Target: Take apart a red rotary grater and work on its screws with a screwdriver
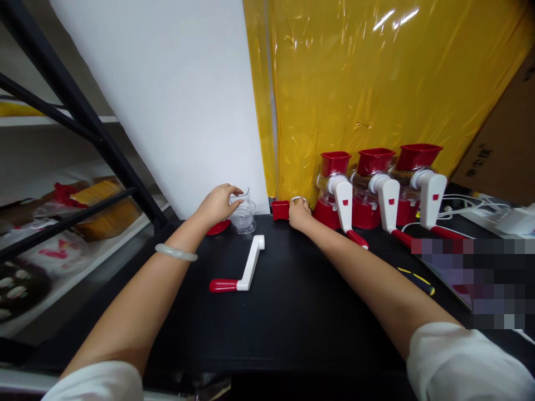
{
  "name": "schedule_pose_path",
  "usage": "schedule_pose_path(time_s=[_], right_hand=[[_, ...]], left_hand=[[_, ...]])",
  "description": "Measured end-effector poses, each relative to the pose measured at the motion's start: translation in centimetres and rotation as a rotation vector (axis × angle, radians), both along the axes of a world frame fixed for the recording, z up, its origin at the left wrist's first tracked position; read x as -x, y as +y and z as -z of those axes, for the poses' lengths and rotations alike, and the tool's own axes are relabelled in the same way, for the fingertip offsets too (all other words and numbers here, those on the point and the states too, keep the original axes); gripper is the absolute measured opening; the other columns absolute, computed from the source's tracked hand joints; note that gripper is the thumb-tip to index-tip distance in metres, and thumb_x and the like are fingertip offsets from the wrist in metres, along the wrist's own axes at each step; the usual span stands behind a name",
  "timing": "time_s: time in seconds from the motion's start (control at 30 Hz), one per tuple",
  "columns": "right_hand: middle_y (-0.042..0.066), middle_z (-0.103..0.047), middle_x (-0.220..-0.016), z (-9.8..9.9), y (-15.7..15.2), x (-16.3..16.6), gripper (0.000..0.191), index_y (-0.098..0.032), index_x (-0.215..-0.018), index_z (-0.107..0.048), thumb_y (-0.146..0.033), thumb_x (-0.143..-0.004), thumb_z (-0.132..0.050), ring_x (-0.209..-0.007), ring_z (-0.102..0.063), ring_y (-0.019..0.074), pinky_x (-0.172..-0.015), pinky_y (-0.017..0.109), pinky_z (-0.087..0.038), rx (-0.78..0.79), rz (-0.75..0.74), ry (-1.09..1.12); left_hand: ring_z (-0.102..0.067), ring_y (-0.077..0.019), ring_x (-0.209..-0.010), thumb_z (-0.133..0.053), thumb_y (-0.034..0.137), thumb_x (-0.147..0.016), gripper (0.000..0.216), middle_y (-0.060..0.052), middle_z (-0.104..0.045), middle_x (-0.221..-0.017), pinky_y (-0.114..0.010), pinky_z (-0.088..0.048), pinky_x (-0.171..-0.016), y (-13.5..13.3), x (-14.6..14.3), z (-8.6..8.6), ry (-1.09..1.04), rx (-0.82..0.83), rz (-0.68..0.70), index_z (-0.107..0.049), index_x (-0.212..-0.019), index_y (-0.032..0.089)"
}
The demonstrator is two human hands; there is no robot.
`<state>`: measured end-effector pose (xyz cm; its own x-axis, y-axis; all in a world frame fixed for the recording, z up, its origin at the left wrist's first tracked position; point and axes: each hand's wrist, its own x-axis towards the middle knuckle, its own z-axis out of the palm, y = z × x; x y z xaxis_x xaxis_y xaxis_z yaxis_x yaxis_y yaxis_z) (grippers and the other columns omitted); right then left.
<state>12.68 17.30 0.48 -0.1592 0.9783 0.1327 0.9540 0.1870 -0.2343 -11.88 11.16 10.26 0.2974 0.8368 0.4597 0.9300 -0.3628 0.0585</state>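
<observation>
My left hand (220, 205) reaches to the back of the black table, its fingers and thumb closed around the upper edge of a clear plastic housing (244, 218). Beside that housing, partly behind my wrist, lies a red base (219, 227). My right hand (300, 215) is closed at a white round part (298, 199), most of which its fingers hide. A small red hopper (280, 210) stands just left of that hand. In front of both hands rests a white crank handle (251, 264) with a red grip.
Three red and white rotary graters (336, 192) line the right rear, cranks facing forward. A yellow-and-black tool (416, 280) and white cables (472, 203) lie farther right. Yellow wrapped panel (359, 83) and white board (179, 100) rise behind; black shelf frame (94, 131) stands left.
</observation>
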Motion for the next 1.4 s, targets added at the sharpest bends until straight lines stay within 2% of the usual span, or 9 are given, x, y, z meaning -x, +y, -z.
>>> schedule_pose_path(time_s=[0.2, 0.4, 0.6, 0.73, 0.83, 0.97, 1.07, 1.2, 1.4], right_hand=[[0.032, -0.025, -0.155, -0.2, 0.2, 0.1, 0.072, -0.003, -0.147, -0.035, -0.019, -0.083, -0.062, -0.147, -0.028, 0.0413, -0.116, 0.049, -0.028, 0.007, -0.036, 0.038], [0.036, -0.012, -0.159, -1.7, -1.3, -0.6, 0.084, 0.002, -0.152, -0.024, -0.027, -0.085, -0.065, -0.151, -0.013, 0.0432, -0.121, 0.052, -0.020, -0.053, -0.106, 0.057], [0.025, -0.031, -0.156, -5.6, -9.3, -6.8, 0.066, -0.009, -0.146, -0.042, -0.038, -0.089, -0.058, -0.149, -0.027, 0.0379, -0.120, 0.053, -0.028, -0.329, -0.431, 0.156], [0.019, -0.049, -0.143, -6.8, -15.3, -13.0, 0.051, -0.014, -0.135, -0.056, -0.042, -0.092, -0.052, -0.133, -0.051, 0.0336, -0.113, 0.049, -0.041, -0.460, -0.368, 0.209], [0.017, -0.064, -0.118, -5.4, -18.2, -17.1, 0.042, -0.014, -0.122, -0.063, -0.041, -0.092, -0.051, -0.113, -0.062, 0.0313, -0.102, 0.048, -0.048, -0.571, -0.227, 0.210], [0.015, -0.068, -0.100, -1.4, -19.7, -20.2, 0.034, -0.012, -0.110, -0.065, -0.037, -0.094, -0.049, -0.091, -0.066, 0.0272, -0.085, 0.041, -0.052, -0.524, -0.082, 0.133], [0.017, -0.067, -0.100, 1.1, -19.5, -20.9, 0.031, -0.010, -0.105, -0.066, -0.031, -0.095, -0.045, -0.094, -0.065, 0.0273, -0.087, 0.039, -0.050, -0.407, -0.063, -0.003], [0.019, -0.064, -0.103, 2.0, -18.6, -20.8, 0.028, -0.010, -0.103, -0.065, -0.027, -0.095, -0.046, -0.101, -0.063, 0.0292, -0.086, 0.037, -0.049, -0.295, -0.044, -0.174], [0.017, -0.063, -0.099, 2.3, -17.7, -20.9, 0.024, -0.011, -0.108, -0.061, -0.027, -0.092, -0.053, -0.091, -0.065, 0.0284, -0.078, 0.036, -0.048, -0.179, -0.012, -0.299]], left_hand=[[-0.055, -0.0288, -0.114, -0.058, 0.034, -0.089, 0.036, -0.013, -0.062, -0.115, -0.044, -0.042, -0.104, -2.1, -0.3, 0.6, -0.021, -0.125, 0.009, -0.063, -0.119, 0.017], [-0.048, -0.0299, -0.122, -0.056, 0.036, -0.091, 0.036, -0.012, -0.059, -0.122, -0.049, -0.036, -0.109, -6.2, -1.6, 2.4, -0.061, -0.169, 0.016, -0.061, -0.124, 0.021], [-0.046, -0.0335, -0.125, -0.056, 0.037, -0.092, 0.035, -0.014, -0.056, -0.126, -0.053, -0.039, -0.106, -9.2, -0.8, 4.8, 0.027, -0.128, -0.024, -0.066, -0.121, 0.022], [-0.033, -0.0401, -0.139, -0.065, 0.036, -0.086, 0.059, -0.016, -0.039, -0.150, -0.058, -0.033, -0.110, -8.1, -0.7, 4.6, 0.057, -0.136, -0.115, -0.051, -0.142, 0.026], [-0.018, -0.0454, -0.147, -0.078, 0.039, -0.075, 0.096, -0.023, -0.024, -0.158, -0.061, -0.026, -0.114, -5.3, -1.7, 4.2, -0.044, -0.125, -0.192, -0.028, -0.155, 0.020], [-0.011, -0.0479, -0.149, -0.085, 0.043, -0.067, 0.115, -0.028, -0.013, -0.160, -0.060, -0.028, -0.114, -1.6, -4.3, 4.4, -0.281, -0.048, -0.300, -0.018, -0.157, 0.019], [-0.025, -0.0442, -0.147, -0.084, 0.035, -0.070, 0.108, -0.029, -0.022, -0.156, -0.053, -0.036, -0.111, -0.5, -5.8, 5.1, -0.429, -0.021, -0.376, -0.020, -0.155, 0.017], [-0.047, -0.0396, -0.134, -0.079, 0.027, -0.073, 0.093, -0.026, -0.046, -0.141, -0.050, -0.042, -0.106, -0.5, -5.2, 5.7, -0.433, 0.008, -0.444, -0.029, -0.151, 0.014], [-0.039, -0.0369, -0.141, -0.084, 0.029, -0.068, 0.105, -0.025, -0.042, -0.149, -0.047, -0.034, -0.115, -0.9, -2.3, 6.1, -0.478, -0.082, -0.275, -0.025, -0.153, 0.013]])
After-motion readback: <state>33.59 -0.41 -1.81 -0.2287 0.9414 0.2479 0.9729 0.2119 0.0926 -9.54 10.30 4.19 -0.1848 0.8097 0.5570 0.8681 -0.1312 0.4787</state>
